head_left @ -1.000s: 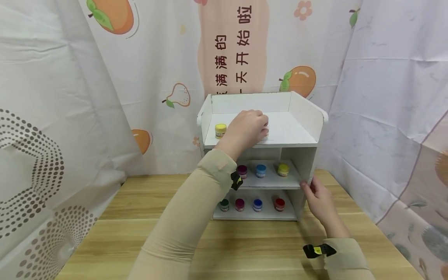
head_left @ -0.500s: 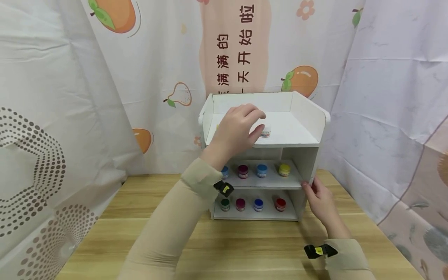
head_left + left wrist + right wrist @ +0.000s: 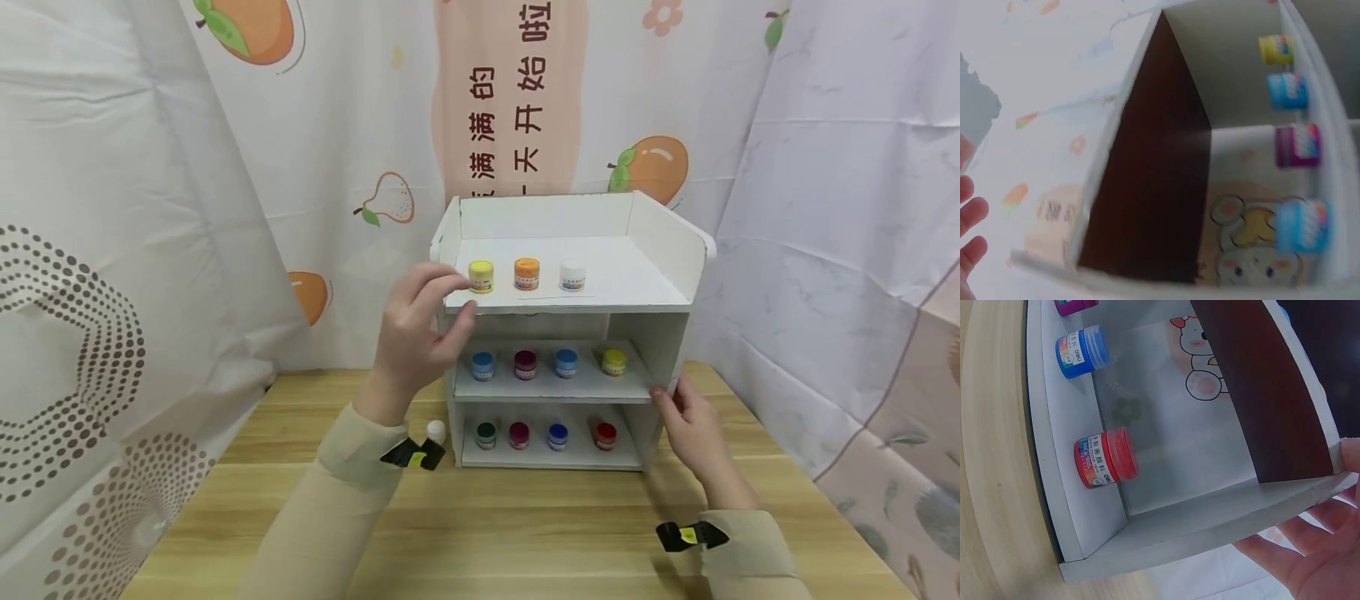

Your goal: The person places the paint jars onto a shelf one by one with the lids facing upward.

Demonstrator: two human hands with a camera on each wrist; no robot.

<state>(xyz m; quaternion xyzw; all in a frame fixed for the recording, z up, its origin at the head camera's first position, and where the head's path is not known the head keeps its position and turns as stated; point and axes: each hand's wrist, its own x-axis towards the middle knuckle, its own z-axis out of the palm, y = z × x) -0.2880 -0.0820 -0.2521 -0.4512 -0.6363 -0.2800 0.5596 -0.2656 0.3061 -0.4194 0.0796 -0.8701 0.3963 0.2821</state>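
My left hand (image 3: 420, 337) is raised at the left edge of a white three-tier shelf (image 3: 577, 308), fingers slightly bent and apart, holding nothing. Its fingertips also show at the left of the left wrist view. On the top tier stand a yellow paint jar (image 3: 481, 277), an orange paint jar (image 3: 527, 273) and a white paint jar (image 3: 572, 274), in a row. My right hand (image 3: 693, 429) grips the shelf's right side panel, thumb on the front edge at the middle board and fingers on the outer face, as the right wrist view (image 3: 1319, 544) shows.
The middle tier carries two light blue jars, a purple jar (image 3: 526, 365) and a yellow jar (image 3: 613, 362). Below are green, magenta, blue and red (image 3: 1107, 458) jars. Another white-topped jar (image 3: 436, 431) stands on the wooden table (image 3: 525, 533), left of the shelf. Printed curtains hang behind.
My left hand has let go of the white jar on the top tier and moved left and down, uncovering the yellow and orange jars. My right hand keeps its grip on the shelf.
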